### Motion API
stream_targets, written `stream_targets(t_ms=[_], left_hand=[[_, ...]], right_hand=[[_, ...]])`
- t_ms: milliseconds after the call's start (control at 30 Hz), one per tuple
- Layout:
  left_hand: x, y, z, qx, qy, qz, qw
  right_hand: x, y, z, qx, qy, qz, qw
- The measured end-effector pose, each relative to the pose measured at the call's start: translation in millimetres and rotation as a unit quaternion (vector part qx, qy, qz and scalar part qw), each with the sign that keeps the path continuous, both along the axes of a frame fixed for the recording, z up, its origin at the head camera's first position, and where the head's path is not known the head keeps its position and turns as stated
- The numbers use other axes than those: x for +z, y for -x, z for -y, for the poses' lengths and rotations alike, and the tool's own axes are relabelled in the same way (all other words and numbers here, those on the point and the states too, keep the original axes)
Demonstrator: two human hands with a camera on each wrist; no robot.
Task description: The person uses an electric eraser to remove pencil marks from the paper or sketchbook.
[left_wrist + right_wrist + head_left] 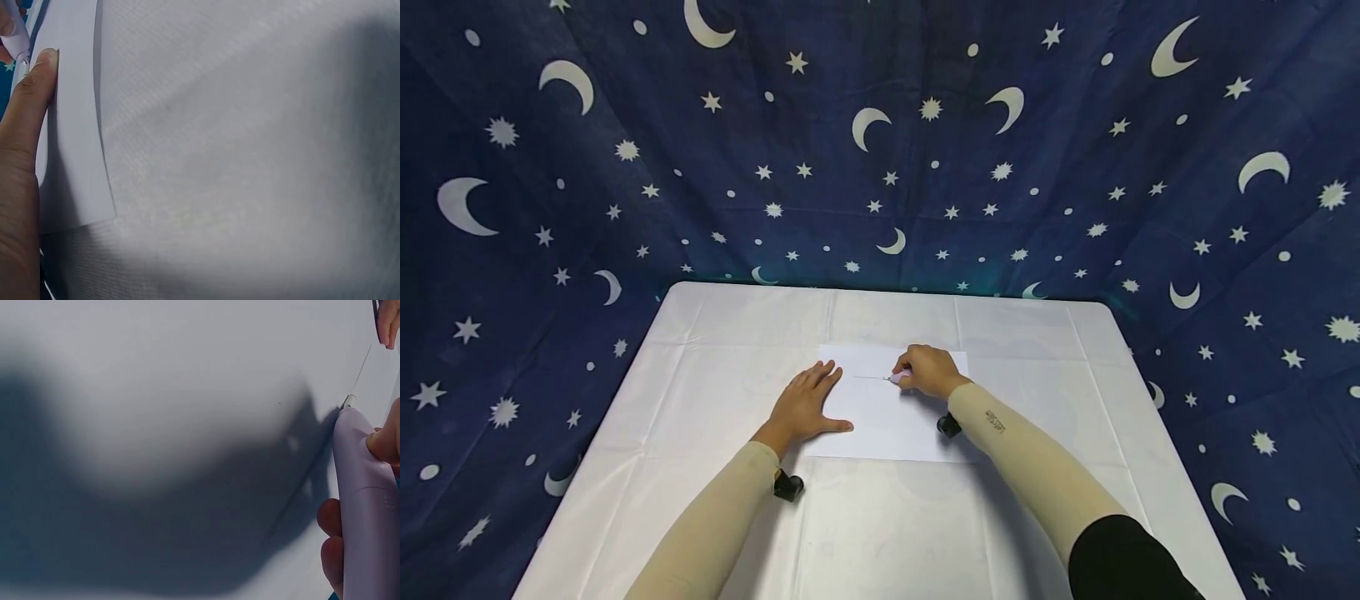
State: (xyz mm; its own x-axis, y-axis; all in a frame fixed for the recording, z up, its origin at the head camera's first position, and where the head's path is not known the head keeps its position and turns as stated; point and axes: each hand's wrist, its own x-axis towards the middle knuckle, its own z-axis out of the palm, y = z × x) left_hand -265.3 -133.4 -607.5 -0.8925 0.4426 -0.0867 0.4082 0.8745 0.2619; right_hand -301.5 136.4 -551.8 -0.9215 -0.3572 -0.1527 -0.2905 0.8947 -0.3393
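A sheet of white paper (pixel 880 433) lies on the table, with a thin dark line (pixel 868 377) across its upper part. My left hand (pixel 805 404) rests on the paper's left side, fingers and thumb spread. My right hand (pixel 928 371) grips a lavender thick-barrelled, pen-like tool (pixel 369 487) over the paper. The tool's small, narrow tip (pixel 350 400) meets the right end of the line. A thumb or finger (pixel 384 440) presses its upper side in the right wrist view. In the left wrist view, the left thumb (pixel 37 87) lies near the paper's edge.
A creased white cloth covers the table (pixel 887 533). Behind and at both sides hangs a dark blue curtain (pixel 820 125) printed with moons and stars. A small black wrist camera (pixel 787 486) is on the left wrist, another (pixel 949 426) on the right.
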Motion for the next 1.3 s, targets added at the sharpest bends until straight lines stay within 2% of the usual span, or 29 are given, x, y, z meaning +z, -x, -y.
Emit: stream_targets(t_ms=[200,367,833,1300], left_hand=[[4.5,1.3,-1.8,-0.01,0.01,-0.014,0.9998],[8.4,2.2,-2.3,-0.008,0.024,-0.004,0.9997],[2.2,4.6,-1.5,-0.007,0.018,-0.007,0.9998],[-1.1,5.5,0.6,-0.01,0.018,-0.013,0.9997]], right_hand=[[0.7,1.0,-2.6,0.006,0.0,0.004,1.0],[1.4,0.6,0.6,0.006,0.005,0.003,1.0],[-0.4,2.9,13.7,0.01,0.011,0.002,1.0],[-1.9,-0.7,-5.4,0.002,0.021,0.0,1.0]])
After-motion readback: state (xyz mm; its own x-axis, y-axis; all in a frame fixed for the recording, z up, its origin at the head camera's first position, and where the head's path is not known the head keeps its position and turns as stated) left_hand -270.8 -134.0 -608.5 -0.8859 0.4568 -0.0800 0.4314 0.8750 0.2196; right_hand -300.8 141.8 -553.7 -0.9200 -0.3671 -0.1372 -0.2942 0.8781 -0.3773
